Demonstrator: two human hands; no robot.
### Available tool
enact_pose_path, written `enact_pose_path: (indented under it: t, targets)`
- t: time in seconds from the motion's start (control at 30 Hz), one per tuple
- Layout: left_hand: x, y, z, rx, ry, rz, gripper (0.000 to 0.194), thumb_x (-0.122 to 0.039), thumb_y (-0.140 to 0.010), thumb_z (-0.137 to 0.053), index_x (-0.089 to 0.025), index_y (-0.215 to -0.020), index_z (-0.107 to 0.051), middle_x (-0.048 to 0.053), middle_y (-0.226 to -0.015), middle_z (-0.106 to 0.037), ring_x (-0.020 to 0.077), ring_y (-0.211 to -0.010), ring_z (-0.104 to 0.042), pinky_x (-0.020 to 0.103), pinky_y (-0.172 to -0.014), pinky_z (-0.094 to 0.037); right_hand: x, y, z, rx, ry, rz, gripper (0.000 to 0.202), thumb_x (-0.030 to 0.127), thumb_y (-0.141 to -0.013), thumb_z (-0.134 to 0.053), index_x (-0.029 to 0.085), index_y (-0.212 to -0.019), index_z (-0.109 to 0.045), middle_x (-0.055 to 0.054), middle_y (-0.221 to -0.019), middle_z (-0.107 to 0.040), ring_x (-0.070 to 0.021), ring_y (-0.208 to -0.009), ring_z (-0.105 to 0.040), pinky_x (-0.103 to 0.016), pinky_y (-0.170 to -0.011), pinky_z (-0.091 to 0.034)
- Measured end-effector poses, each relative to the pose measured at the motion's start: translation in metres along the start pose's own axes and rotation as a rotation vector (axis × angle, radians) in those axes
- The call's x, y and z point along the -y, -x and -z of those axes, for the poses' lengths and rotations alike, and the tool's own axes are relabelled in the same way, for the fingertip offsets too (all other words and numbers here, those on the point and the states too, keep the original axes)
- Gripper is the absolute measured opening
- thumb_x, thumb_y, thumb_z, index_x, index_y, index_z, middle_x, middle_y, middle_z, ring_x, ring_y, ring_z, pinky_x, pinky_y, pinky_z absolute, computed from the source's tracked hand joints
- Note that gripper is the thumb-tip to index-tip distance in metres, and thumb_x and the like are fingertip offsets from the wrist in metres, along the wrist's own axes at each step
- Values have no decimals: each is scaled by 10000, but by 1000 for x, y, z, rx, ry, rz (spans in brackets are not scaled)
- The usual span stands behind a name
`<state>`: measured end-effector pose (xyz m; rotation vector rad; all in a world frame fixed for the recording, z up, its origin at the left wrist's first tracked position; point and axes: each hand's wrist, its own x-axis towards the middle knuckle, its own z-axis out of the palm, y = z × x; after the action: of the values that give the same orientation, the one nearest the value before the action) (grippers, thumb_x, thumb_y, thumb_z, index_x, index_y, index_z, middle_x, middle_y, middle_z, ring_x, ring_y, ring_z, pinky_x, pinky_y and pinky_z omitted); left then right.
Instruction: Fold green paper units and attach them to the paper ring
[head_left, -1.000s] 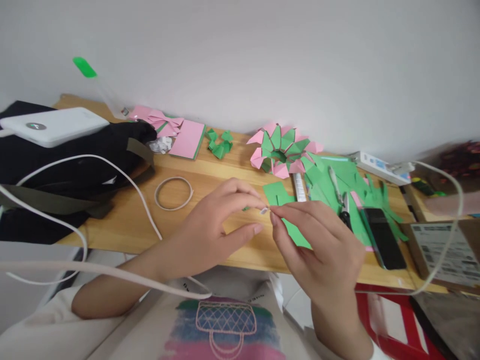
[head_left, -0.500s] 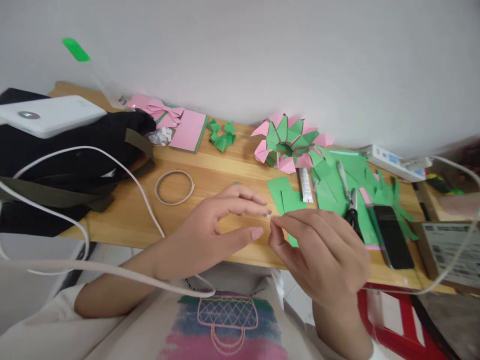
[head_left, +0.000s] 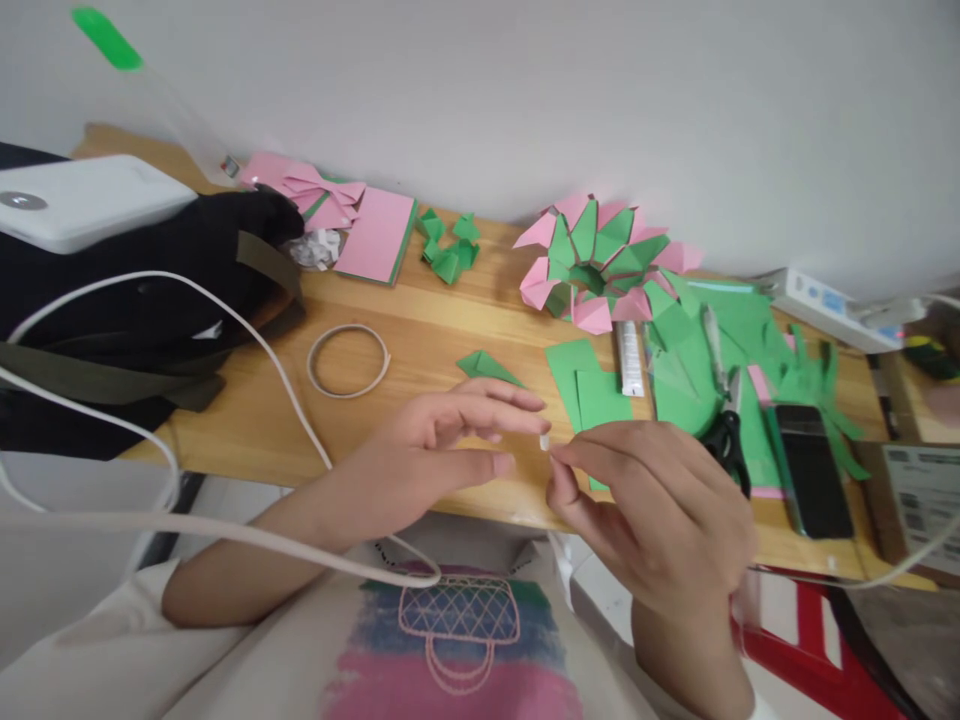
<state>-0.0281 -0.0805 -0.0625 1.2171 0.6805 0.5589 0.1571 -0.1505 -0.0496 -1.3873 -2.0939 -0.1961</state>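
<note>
Just above the table's front edge my two hands face each other. My left hand (head_left: 442, 430) is open, its fingers stretched to the right and the thumb apart. A tiny white piece (head_left: 544, 441) shows at its index fingertip. My right hand (head_left: 660, 510) is closed in a pinch right beside that piece; I cannot tell whether the pinch grips it. On the table beyond my left fingers lies a folded green paper piece (head_left: 487, 367), partly hidden by them. Flat green paper pieces (head_left: 604, 398) and a white tube (head_left: 631, 358) lie beyond my right hand.
A pink and green folded-paper ring (head_left: 559, 245) stands by the wall. Scissors (head_left: 729, 430), a phone (head_left: 811, 470) and a power strip (head_left: 832, 305) are at right. At left are a tape ring (head_left: 309, 360), a black bag (head_left: 150, 310), a white power bank (head_left: 97, 200) and a cable (head_left: 225, 310).
The view has shifted slightly, and more of the folded green paper piece shows behind my left hand. My fingertips have drawn a little apart, so the white piece shows more clearly.
</note>
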Motion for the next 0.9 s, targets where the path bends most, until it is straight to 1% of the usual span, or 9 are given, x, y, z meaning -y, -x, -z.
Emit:
enact_pose_path:
  t: [0.1,0.27,0.4,0.5,0.57,0.63,0.73,0.8,0.9]
  targets:
    - [0,-2,-1,-17,120,124,219,-134,-786,-672,-259,-942,-762,6,-1244,-677,211,-1174,-613,349,-981,-502,-1,1,-3,-20,-16,-8,166,72,-780,-692,198,-835,-598,-7,-698,-715,-154,-642,-652,-289,-595,-477]
    - [9,-10,1,-29,479,235,272,-134,-682,-692,-211,-930,-774,42,-1163,-727,233,-1196,-598,316,-958,-495,-7,4,-12,-58,-89,-34,191,35,-751,-698,192,-813,-609,-8,-671,-695,-146,-599,-628,-283,-559,-478]
    - [21,-18,10,-174,559,262,369,-122,-662,-673,-196,-1016,-748,57,-1199,-705,211,-1138,-623,259,-840,-511,-12,10,-20,-103,-262,-111,220,7,-738,-697,186,-848,-629,-14,-691,-677,-147,-610,-628,-277,-557,-495]
    - [33,-20,24,-347,246,136,274,-167,-748,-658,-215,-1010,-720,41,-1146,-712,207,-1102,-635,310,-884,-507,-15,20,-29,-95,-399,-355,200,33,-793,-646,196,-909,-640,-10,-759,-669,-141,-686,-635,-272,-613,-516]
    - [42,-20,34,-378,-199,26,200,-200,-823,-624,-214,-1006,-704,44,-1115,-706,217,-1095,-629,370,-942,-494,-17,26,-38,-75,-425,-513,200,70,-836,-605,213,-972,-639,-2,-780,-660,-136,-703,-621,-266,-624,-520]
    - [51,-20,43,-356,-647,-120,180,-198,-877,-569,-186,-1005,-695,74,-1136,-678,235,-1122,-608,427,-1005,-463,-19,30,-51,-33,-387,-591,234,109,-868,-571,221,-1068,-622,-4,-805,-667,-141,-712,-623,-273,-636,-534]
    - [61,-23,48,-205,-1059,-274,237,-155,-918,-503,-135,-1098,-655,128,-1202,-647,266,-1147,-592,471,-1006,-466,-24,29,-73,34,-252,-572,342,142,-877,-554,206,-1212,-562,-29,-857,-705,-164,-702,-640,-318,-664,-560]
    - [65,-27,48,-115,-1211,-329,260,-135,-926,-487,-109,-1142,-628,153,-1226,-636,292,-1145,-588,490,-970,-488,-28,26,-86,85,-169,-535,389,131,-877,-519,176,-1263,-532,-67,-897,-721,-202,-752,-658,-359,-687,-572]
    - [68,-33,47,-64,-1348,-381,251,-123,-938,-474,-96,-1141,-621,153,-1181,-659,296,-1092,-603,468,-904,-519,-35,19,-98,173,-88,-458,426,88,-862,-483,134,-1284,-516,-106,-941,-728,-242,-815,-670,-391,-711,-576]
